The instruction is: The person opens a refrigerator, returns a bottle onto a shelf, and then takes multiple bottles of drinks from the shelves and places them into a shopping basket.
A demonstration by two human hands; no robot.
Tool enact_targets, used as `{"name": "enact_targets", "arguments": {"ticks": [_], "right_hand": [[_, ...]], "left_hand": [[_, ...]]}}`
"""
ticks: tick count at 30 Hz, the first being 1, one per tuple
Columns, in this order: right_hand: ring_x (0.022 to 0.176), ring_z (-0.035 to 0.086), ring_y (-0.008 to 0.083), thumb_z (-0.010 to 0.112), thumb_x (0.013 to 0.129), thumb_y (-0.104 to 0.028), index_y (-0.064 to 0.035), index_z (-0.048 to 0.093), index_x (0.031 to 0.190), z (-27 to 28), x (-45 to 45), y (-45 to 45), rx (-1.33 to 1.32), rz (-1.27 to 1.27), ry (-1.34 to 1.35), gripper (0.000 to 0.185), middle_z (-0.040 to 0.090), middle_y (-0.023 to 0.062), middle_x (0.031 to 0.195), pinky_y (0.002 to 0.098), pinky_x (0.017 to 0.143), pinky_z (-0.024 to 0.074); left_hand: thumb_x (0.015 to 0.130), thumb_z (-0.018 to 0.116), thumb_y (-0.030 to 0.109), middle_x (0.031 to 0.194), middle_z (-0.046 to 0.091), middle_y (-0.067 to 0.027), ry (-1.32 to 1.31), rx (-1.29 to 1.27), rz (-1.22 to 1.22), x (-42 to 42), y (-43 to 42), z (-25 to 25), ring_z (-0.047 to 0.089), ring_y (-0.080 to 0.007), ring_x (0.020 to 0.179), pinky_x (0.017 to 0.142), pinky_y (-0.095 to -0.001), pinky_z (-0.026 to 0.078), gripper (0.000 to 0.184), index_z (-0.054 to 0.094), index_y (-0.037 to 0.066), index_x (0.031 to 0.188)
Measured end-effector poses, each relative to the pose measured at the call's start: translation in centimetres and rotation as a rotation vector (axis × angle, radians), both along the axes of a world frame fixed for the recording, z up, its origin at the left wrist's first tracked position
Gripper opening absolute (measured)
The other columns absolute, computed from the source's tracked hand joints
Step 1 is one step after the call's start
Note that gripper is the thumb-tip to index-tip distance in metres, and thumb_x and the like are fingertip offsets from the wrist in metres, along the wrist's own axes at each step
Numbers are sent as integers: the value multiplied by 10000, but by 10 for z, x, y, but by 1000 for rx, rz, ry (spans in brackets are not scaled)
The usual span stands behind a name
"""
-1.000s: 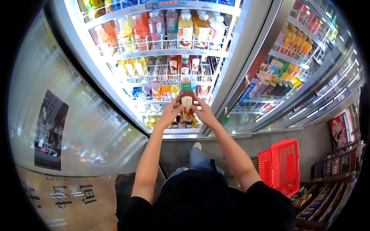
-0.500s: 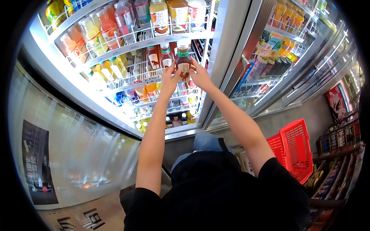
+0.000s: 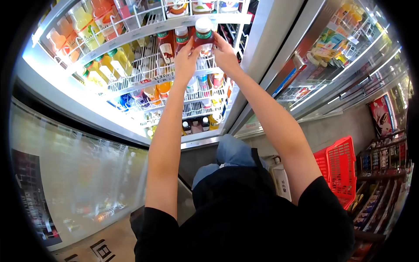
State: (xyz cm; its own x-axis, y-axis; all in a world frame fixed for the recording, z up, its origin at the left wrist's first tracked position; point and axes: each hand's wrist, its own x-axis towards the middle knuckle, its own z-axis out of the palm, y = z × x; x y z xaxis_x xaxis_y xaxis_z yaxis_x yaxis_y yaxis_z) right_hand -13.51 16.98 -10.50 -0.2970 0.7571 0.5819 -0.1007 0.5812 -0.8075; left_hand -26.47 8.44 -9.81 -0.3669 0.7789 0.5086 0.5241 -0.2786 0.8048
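A dark red-brown drink bottle (image 3: 203,40) with a white cap and green neck band is held upright between my two hands. My left hand (image 3: 186,63) is closed against its left side, and my right hand (image 3: 225,54) grips the right side. The cap overlaps the front rail of the upper shelf (image 3: 146,29) of a lit drinks cooler. Just left of it, similar red-brown bottles (image 3: 166,46) stand on the middle shelf (image 3: 144,83). The bottle's lower part is partly hidden by my fingers.
An open glass door (image 3: 83,174) stands at the left. More cooler doors (image 3: 323,65) run along the right. A red shopping basket (image 3: 342,168) is at my right, near racks of packaged goods (image 3: 379,192). A carton (image 3: 280,179) sits beside my leg.
The view has shifted, so the cooler shelves appear higher. The bottle in my hands has moved up in view and now overlaps the upper shelf's rail. Both hands keep their hold.
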Motion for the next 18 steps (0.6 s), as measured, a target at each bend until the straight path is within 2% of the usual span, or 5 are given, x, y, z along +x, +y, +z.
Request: {"name": "enact_targets", "arguments": {"ticks": [4,9,11,15,18], "right_hand": [[1150,603,327,436,813,18,-18,459,1374,-15,-3,12,-67,25,-69,563,624,230,1203,359,978,447],[1122,613,359,427,828,5,-29,471,1371,-27,-3,25,-47,-5,-103,547,636,243,1178,369,960,461],[1047,638,382,432,829,-31,-46,492,1366,-37,-3,35,-86,-33,-217,541,657,262,1092,398,913,488],[910,655,423,437,819,-76,-83,515,1357,-17,0,20,-90,-178,-407,544,659,284,991,458,828,514],[1026,623,430,461,792,-84,-46,501,1367,-20,-1,18,-35,-198,-454,577,637,292,1104,460,896,486]], "left_hand": [[944,615,228,1140,681,-144,-49,-39,-30,-4,13,-14,651,-184,1052,889,-272,477,507,481,64,1405],[945,616,225,1123,689,-156,-16,-28,-2,-7,28,-31,671,-191,1028,875,-277,490,486,500,71,1391],[945,616,230,1107,696,-160,7,-53,15,-7,34,-41,678,-196,1016,865,-278,494,472,516,62,1375],[942,617,243,1025,714,-180,25,-16,127,-1,36,-40,700,-204,936,818,-279,507,403,597,-3,1261],[922,624,218,951,707,-226,91,-30,271,1,39,-34,714,-247,883,777,-283,518,328,667,-21,1141]]}}
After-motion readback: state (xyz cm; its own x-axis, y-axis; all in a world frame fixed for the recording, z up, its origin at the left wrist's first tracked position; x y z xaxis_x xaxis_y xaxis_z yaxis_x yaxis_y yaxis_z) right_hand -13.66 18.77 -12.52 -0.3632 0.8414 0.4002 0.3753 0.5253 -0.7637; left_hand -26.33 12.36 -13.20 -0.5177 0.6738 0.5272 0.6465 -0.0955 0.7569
